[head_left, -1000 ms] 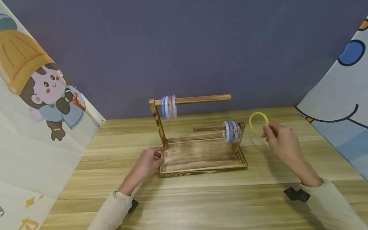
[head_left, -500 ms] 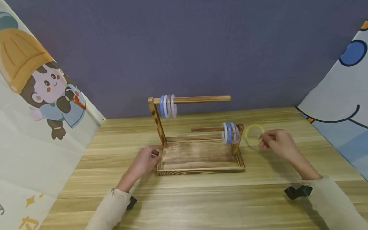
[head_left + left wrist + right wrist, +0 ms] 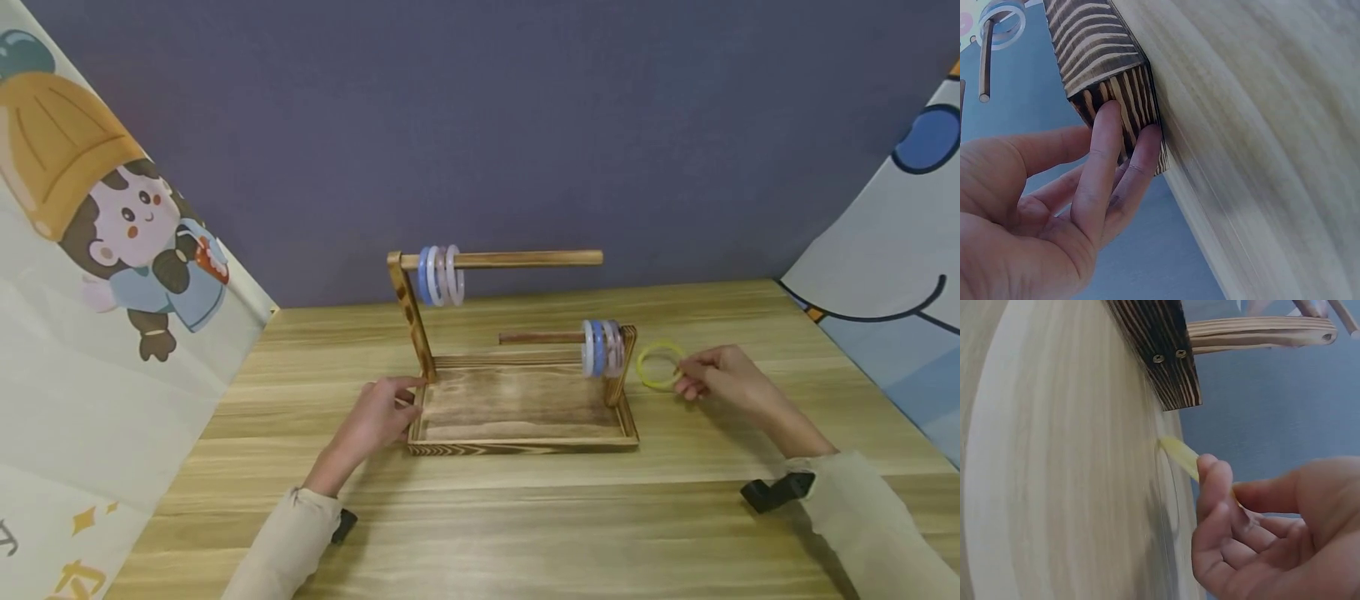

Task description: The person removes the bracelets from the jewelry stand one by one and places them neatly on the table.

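Note:
A wooden bracelet stand has a tray base and two bars. Several blue, white and pinkish bangles hang at the post end of the upper bar; another several bangles hang on the lower bar by the right post. My left hand holds the tray's left end, two fingertips against its striped outer face and the thumb at the rim. Beyond the stand's right side, my right hand pinches a yellow bangle between thumb and fingers. In the right wrist view its far edge is right at the tabletop.
The stand rests on a wood-grain table with a dark blue-grey wall behind. Cartoon-printed panels flank both sides. The upper bar's free end and the lower bar's free end point inward.
My right hand has lowered the yellow bangle toward the table, beside the right post, and the bangle now lies flatter. My left hand and the stand have shifted slightly left in view.

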Motion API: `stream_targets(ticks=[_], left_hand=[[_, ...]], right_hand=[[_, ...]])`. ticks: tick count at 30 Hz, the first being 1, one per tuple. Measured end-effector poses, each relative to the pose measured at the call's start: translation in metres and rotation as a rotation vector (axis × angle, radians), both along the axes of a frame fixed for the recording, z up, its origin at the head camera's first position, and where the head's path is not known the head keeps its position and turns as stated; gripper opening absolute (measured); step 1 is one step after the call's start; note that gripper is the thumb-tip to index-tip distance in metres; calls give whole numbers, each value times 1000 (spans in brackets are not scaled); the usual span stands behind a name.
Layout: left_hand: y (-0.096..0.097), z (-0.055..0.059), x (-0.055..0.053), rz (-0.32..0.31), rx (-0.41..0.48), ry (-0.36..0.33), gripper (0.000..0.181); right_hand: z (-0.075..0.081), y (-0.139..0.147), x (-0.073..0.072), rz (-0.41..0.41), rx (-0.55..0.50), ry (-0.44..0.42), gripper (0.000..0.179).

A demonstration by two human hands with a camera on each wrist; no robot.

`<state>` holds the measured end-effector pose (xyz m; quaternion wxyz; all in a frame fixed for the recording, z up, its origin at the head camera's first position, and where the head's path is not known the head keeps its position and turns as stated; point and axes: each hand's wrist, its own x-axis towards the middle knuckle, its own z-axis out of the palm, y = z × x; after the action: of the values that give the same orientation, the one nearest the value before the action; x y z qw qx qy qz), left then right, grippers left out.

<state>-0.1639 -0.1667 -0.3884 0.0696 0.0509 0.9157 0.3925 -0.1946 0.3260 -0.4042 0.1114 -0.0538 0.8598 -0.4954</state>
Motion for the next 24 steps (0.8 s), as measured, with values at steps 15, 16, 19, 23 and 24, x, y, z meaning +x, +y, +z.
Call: stream_targets(ticks=[15, 16, 19, 23, 24], left_hand=[[0, 0, 1, -3, -8, -2, 46], [0, 0, 1, -2, -8, -5, 46], [0, 0, 1, -5, -11, -10, 47], [0, 1, 0, -12, -17, -8, 47], [0, 1, 0, -14, -20, -7, 47]], right_hand=[[-5, -7, -1, 24, 437, 161, 34], [-6, -8, -1, 22, 459, 171, 34], [-7, -11, -3, 22, 503, 200, 33], [-8, -15, -5, 11, 537, 221, 33], [-8, -16, -5, 11, 544, 219, 33]])
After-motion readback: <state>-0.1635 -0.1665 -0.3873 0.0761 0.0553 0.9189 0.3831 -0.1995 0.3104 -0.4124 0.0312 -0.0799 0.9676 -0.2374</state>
